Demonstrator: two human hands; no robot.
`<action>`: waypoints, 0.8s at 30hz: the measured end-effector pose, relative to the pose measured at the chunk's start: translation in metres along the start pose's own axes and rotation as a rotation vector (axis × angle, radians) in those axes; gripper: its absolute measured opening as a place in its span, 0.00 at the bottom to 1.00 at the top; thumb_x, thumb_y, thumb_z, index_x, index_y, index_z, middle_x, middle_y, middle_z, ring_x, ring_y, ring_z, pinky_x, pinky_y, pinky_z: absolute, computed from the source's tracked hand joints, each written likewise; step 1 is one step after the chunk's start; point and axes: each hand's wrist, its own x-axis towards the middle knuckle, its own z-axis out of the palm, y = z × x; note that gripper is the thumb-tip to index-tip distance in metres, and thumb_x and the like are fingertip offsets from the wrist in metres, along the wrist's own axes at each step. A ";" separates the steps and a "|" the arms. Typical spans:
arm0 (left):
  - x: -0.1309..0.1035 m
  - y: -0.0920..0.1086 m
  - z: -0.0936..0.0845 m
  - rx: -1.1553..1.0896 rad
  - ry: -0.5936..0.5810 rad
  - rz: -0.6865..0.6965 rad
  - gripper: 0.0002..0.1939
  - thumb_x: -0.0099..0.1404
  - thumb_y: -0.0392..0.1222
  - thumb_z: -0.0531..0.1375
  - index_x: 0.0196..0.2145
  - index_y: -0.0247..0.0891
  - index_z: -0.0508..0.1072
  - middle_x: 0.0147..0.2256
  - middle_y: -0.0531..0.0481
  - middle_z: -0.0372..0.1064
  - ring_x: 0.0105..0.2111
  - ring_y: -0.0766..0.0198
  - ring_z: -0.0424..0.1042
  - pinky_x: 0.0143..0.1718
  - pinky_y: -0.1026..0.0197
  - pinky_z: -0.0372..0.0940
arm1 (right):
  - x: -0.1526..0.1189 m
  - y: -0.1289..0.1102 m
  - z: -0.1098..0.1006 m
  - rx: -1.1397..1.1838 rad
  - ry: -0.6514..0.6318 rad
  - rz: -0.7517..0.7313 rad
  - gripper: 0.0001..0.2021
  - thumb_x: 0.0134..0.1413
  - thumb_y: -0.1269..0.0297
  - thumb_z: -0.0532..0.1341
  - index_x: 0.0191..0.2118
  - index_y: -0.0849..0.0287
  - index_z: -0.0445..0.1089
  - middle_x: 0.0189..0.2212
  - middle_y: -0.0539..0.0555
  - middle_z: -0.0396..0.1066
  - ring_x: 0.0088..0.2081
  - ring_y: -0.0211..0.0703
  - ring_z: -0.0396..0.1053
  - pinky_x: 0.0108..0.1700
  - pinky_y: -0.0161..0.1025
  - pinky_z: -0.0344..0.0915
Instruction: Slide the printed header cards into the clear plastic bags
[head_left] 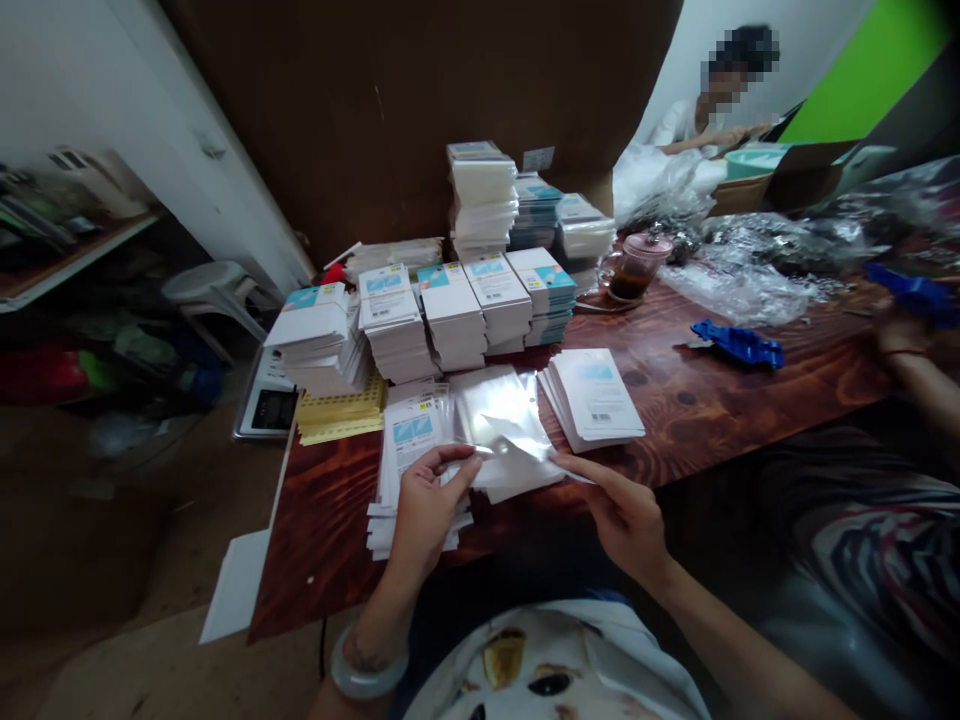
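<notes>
The left hand (426, 508) and the right hand (631, 522) are pinching one clear bag (523, 441) at opposite sides — over the bag pile (487, 394).

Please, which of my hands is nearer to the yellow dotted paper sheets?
Your left hand. It is to the right of the sheets, nearer your body; your right hand is farther right, by the clear plastic bags.

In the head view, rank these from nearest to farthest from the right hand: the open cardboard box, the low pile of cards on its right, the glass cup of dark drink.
Measured from the right hand:
1. Low card pile, just beyond the fingers.
2. Glass cup, farther back on the table.
3. Cardboard box, back right, beyond the cup.
</notes>
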 end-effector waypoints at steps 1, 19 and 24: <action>0.000 0.000 0.000 0.006 -0.008 0.025 0.22 0.48 0.42 0.69 0.41 0.36 0.73 0.34 0.46 0.77 0.31 0.64 0.75 0.31 0.67 0.67 | -0.001 -0.002 0.000 0.048 0.065 -0.002 0.16 0.59 0.74 0.54 0.51 0.55 0.68 0.44 0.56 0.74 0.45 0.47 0.73 0.47 0.42 0.72; -0.024 -0.009 0.015 -0.251 -0.150 -0.065 0.23 0.48 0.32 0.67 0.44 0.35 0.74 0.41 0.44 0.77 0.40 0.56 0.75 0.39 0.61 0.70 | 0.007 -0.017 0.024 -0.368 -0.427 -0.268 0.24 0.62 0.78 0.46 0.62 0.63 0.53 0.58 0.63 0.60 0.62 0.49 0.51 0.59 0.50 0.59; -0.023 -0.002 0.007 -0.247 -0.062 -0.093 0.31 0.46 0.31 0.67 0.50 0.40 0.70 0.42 0.46 0.76 0.38 0.59 0.76 0.34 0.65 0.71 | 0.038 -0.014 0.028 -0.363 -0.645 -0.191 0.22 0.63 0.67 0.52 0.62 0.56 0.55 0.65 0.60 0.45 0.66 0.53 0.38 0.62 0.60 0.46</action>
